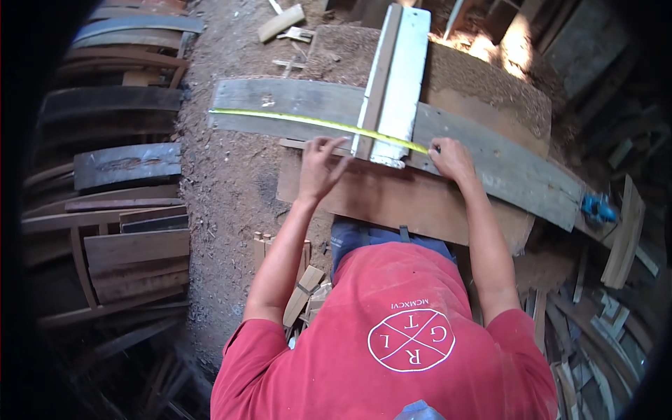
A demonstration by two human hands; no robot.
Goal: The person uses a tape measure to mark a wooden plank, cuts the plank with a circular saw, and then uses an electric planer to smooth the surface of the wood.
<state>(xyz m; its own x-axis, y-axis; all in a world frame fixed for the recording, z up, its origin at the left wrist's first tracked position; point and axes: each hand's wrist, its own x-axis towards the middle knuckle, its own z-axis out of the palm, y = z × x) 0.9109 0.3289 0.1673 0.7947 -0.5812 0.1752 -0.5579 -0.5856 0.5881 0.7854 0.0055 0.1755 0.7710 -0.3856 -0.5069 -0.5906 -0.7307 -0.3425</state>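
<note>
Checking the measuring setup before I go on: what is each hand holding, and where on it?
The left hand presses down on the near end of the metal square. The right hand pins the yellow tape measure against the grey plank; a pencil cannot be told.

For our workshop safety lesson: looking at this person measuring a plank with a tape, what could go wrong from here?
1. The yellow tape measure lies loose along the grey plank; it could shift if the right hand slips, spoiling the measurement.
2. The left hand steadies the pale square, which may twist off line.
</note>
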